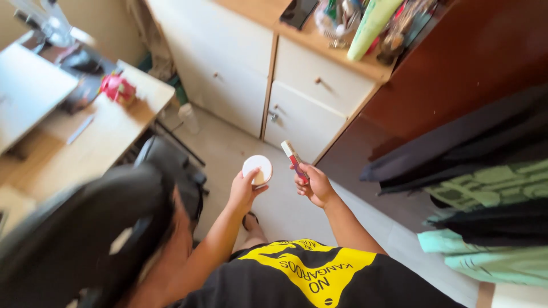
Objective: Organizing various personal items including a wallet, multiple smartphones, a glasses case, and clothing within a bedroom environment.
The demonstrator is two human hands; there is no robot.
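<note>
My left hand (244, 193) holds a small round white container (257, 169) with its flat lid facing up, at chest height above the floor. My right hand (315, 186) grips a slim red tube with a pale cap (293, 157), tilted up and to the left. The two hands are close together but the objects do not touch. I am standing in a black shirt with a yellow patch (308, 268), and one foot (252, 221) shows below the left hand.
A black office chair (97, 228) stands at the left beside a wooden desk (85, 142) with a pink object (117, 88). White drawers (308, 97) under a cluttered wooden top lie ahead. Folded clothes (491, 188) hang at the right by a dark wooden panel.
</note>
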